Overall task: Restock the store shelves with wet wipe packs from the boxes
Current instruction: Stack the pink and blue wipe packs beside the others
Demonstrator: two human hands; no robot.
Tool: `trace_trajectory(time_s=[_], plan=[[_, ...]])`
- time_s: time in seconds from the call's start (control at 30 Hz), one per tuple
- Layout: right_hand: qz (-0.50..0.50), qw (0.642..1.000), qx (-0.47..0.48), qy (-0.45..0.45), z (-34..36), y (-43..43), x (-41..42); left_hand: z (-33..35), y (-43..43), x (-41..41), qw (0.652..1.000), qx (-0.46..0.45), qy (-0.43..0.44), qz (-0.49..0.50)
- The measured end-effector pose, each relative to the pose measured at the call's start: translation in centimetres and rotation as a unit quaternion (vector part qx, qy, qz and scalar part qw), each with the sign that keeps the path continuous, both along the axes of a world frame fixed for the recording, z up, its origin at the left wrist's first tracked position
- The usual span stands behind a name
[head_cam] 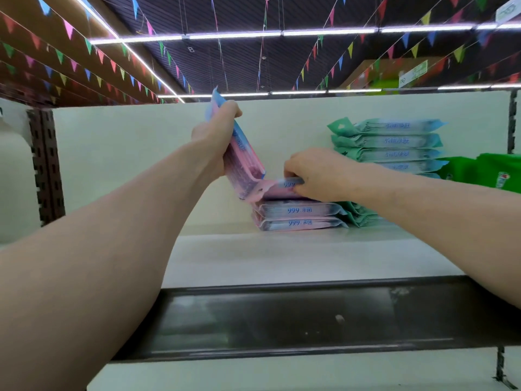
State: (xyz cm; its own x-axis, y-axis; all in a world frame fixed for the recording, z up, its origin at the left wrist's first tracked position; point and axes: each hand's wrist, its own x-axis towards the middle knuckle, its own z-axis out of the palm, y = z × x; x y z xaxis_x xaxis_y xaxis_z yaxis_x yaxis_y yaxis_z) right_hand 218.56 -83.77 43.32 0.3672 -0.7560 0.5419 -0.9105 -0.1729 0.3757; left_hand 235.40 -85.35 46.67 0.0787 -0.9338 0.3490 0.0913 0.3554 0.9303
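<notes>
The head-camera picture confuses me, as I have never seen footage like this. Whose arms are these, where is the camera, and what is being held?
There is no machine here. A person wears one wide-angle camera on the head, so you look along their own two bare arms, up at a white store shelf. The left hand grips a bundle of pink packs of wet wipes, tilted up on end. The right hand pinches the end of the top pink pack, which lies flat on a short pink stack of two more, marked 999. To the right of that stands a taller pile of green packs, and a green bag shows at the right edge. Overhead are strip lights and coloured bunting.
</notes>
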Motion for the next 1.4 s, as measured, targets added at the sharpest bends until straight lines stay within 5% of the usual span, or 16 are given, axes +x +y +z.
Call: trace_trajectory(time_s=[0.23,0.33,0.43,0.5,0.6,0.73,0.87,1.03,1.13,1.23,1.27,1.3,1.4], plan=[[-0.024,0.996,0.083,-0.027,-0.3,-0.1,0.5,0.3,-0.3,-0.2,1.0,-0.028,-0.012,-0.005],[0.023,0.982,0.108,-0.151,1.0,1.5,0.0,0.6,-0.2,-0.3,0.999,-0.048,-0.011,0.001],[0.185,0.877,0.127,-0.425,2.8,3.5,-0.2,0.6,-0.1,-0.7,0.998,-0.05,0.023,-0.039],[0.211,0.821,0.196,-0.493,3.1,4.2,-0.1,0.3,0.0,-1.2,0.995,-0.045,0.043,-0.084],[0.158,0.887,0.197,-0.386,2.1,3.4,-0.2,-0.3,0.0,-1.7,0.987,-0.01,0.052,-0.15],[0.12,0.961,0.055,-0.244,1.5,2.0,-0.9,-0.8,-0.1,-1.5,0.979,0.062,0.011,-0.193],[0.059,0.983,-0.007,-0.176,1.2,1.7,-1.3,-1.1,-0.3,-0.9,0.988,0.096,-0.068,-0.102],[0.038,0.986,-0.029,-0.159,1.2,1.7,-1.7,-1.0,-0.2,-0.9,0.99,0.075,-0.02,-0.119],[0.107,0.927,-0.056,-0.355,2.3,1.7,-1.7,0.0,-0.2,-0.3,0.984,-0.001,0.07,-0.163],[0.262,0.747,0.102,-0.602,2.5,2.3,-0.8,-0.5,-0.3,-0.8,0.977,-0.01,-0.031,-0.211],[0.261,0.734,0.152,-0.608,2.2,2.2,-0.6,-0.9,-0.3,-1.3,0.972,-0.023,-0.079,-0.22],[0.235,0.757,0.175,-0.584,1.9,2.0,-0.4,-1.1,-0.2,-1.7,0.969,-0.048,-0.116,-0.215],[0.186,0.805,0.11,-0.552,2.3,1.9,-0.7,-1.0,-0.2,-2.0,0.963,-0.165,-0.188,-0.1]])
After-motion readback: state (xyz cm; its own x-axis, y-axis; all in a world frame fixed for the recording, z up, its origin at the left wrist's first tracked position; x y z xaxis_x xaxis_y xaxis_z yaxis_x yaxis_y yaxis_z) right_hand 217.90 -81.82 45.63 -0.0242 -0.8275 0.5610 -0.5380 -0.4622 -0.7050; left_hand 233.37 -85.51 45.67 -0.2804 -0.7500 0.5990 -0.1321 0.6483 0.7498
